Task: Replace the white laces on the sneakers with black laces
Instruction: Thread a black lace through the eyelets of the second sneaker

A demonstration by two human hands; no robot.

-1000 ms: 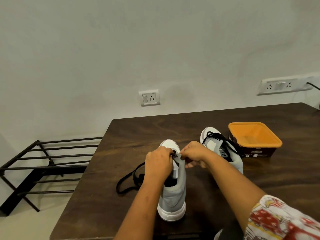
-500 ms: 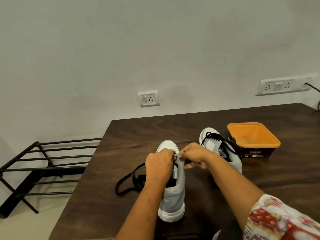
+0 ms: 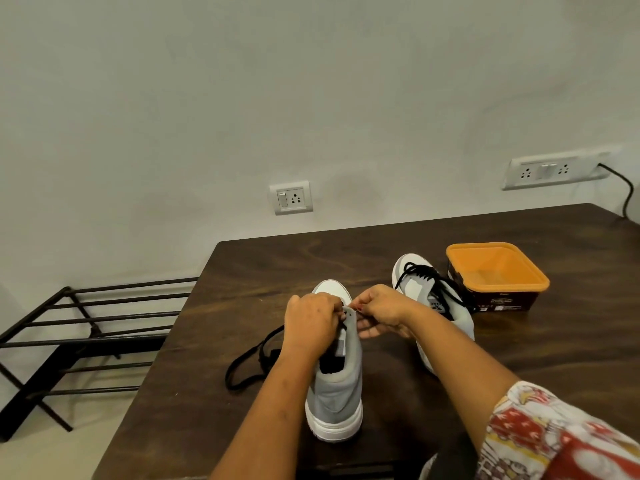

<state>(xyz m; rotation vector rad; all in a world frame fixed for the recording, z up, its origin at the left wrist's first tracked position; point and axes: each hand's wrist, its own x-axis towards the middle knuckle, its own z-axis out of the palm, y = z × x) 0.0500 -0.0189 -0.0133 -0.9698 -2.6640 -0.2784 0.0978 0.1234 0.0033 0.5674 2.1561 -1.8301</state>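
Note:
A grey and white sneaker [image 3: 337, 393] stands on the dark wooden table [image 3: 381, 244], heel toward me. My left hand [image 3: 311, 323] is curled over its lacing area and holds the black lace [image 3: 246, 367], whose loose length trails off to the left on the table. My right hand [image 3: 379, 311] pinches the sneaker's right eyelet flap at the top. The eyelets themselves are hidden by my fingers. A second sneaker [image 3: 433, 299] lies behind my right forearm with black laces threaded through it.
An orange-lidded dark box [image 3: 495, 275] sits at the right of the table beside the second sneaker. A black metal rack [image 3: 86, 327] stands on the floor to the left. Wall sockets [image 3: 291, 198] are behind, with a black cable [image 3: 623, 188] at the far right.
Both hands have stayed at the top of the near sneaker with only small finger shifts. The sneakers, the lace and the box have not moved.

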